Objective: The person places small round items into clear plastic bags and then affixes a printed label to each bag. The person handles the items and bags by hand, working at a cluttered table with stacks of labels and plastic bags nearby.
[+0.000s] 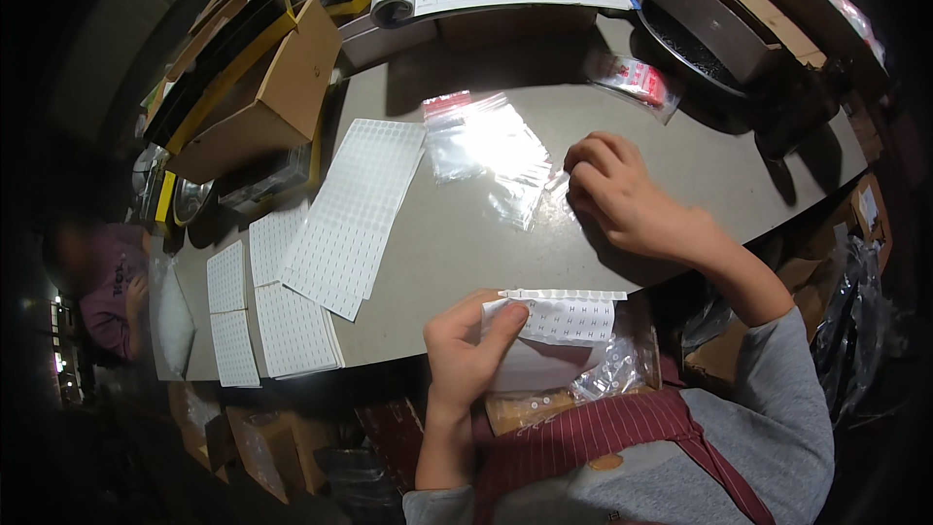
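In my left hand [468, 350] is a white sheet of stickers [569, 316] with rows of small printed marks, gripped between thumb and fingers. Its upper edge is folded over, so a row of labels stands along the fold. My right hand [622, 196] rests over the table with its fingers curled in a pinch. A small clear plastic bag [556, 183] shows at those fingertips, partly hidden by them. Just left of it lies a fanned pile of clear zip bags [486, 146], with red strips on some. Further left, long sticker sheets [355, 214] overlap on the grey table [389, 335].
Two banded stacks of label sheets [230, 316] lie at the left edge. Cardboard boxes [282, 97] stand at the back left. A red-and-clear packet [637, 80] lies near a dark round tray [695, 49]. A clear bag of small parts [617, 369] sits at my lap. Someone in purple [112, 277] is at far left.
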`<state>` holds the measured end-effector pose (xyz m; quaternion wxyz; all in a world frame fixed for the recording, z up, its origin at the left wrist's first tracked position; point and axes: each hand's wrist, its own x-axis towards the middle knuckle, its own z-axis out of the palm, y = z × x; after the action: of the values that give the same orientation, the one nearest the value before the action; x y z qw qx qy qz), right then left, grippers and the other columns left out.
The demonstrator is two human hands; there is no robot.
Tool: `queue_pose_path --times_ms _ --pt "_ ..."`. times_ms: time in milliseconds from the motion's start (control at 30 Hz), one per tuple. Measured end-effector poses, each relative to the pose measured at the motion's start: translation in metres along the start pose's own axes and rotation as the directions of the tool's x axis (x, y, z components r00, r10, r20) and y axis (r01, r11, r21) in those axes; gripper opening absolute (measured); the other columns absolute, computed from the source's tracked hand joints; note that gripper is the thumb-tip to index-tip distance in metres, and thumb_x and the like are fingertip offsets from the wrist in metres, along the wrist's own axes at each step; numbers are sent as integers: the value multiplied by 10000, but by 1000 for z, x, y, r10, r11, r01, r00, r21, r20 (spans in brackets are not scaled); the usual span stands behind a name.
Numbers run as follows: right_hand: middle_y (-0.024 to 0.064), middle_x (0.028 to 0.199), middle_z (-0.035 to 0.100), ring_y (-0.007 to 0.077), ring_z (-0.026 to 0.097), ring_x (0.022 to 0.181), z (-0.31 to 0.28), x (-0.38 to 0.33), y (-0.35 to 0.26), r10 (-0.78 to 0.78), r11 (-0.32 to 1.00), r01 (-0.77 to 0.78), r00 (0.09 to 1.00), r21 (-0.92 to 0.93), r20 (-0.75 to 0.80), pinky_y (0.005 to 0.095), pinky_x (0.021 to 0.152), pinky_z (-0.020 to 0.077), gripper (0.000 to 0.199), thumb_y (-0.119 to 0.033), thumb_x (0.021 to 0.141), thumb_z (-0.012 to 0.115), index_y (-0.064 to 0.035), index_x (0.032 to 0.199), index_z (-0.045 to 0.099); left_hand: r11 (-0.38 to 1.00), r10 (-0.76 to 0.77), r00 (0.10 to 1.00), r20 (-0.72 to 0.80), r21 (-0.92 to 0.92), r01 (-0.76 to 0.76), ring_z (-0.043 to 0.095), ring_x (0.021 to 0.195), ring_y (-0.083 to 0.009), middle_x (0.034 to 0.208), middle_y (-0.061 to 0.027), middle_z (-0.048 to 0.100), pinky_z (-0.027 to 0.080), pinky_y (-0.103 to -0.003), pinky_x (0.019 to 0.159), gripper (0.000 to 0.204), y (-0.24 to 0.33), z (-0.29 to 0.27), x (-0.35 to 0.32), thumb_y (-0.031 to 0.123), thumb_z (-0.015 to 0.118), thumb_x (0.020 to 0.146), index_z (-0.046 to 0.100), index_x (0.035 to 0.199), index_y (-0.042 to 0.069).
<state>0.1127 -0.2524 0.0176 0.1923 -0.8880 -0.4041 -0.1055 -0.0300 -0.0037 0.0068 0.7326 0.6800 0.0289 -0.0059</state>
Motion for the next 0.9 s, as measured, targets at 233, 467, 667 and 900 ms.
queue_pose_path --times_ms 233,467,667,900 --pt "186 1216 553 380 544 1176 -25 -4 -6 51 979 -92 975 181 216 450 1003 454 466 -44 794 703 -21 1234 550 961 166 958 -236 -179 -211 641 789 -151 890 -117 719 500 -277 754 187 -1 -36 -25 72 684 897 715 988 -89" --pt "174 1164 585 349 626 1078 -44 -34 -53 -270 769 -124 826 627 494 421 891 528 370 -149 933 693 -18 1257 571 882 355 841 -408 -154 -446 671 890 -187 976 -145 721 516 -303 881 200 25 -59 -23 96 610 999 688 1055 -79" --pt "149 1003 692 312 671 946 -56 -18 -57 -75 791 -24 988 612 136 411 826 536 183 -78 942 686 23 1094 674 947 310 870 -383 47 -316 578 752 -66 859 -11 675 422 -183 689 214 20 -33 -15 70 686 979 713 1104 -102" --pt "173 1119 574 388 564 1047 -39 6 -79 -215 893 219 975 392 -54 447 915 475 561 16 639 724 -2 1179 574 865 426 895 -133 351 -359 680 793 -175 894 -133 745 521 -275 724 128 15 10 -2 25 758 914 744 999 -71"
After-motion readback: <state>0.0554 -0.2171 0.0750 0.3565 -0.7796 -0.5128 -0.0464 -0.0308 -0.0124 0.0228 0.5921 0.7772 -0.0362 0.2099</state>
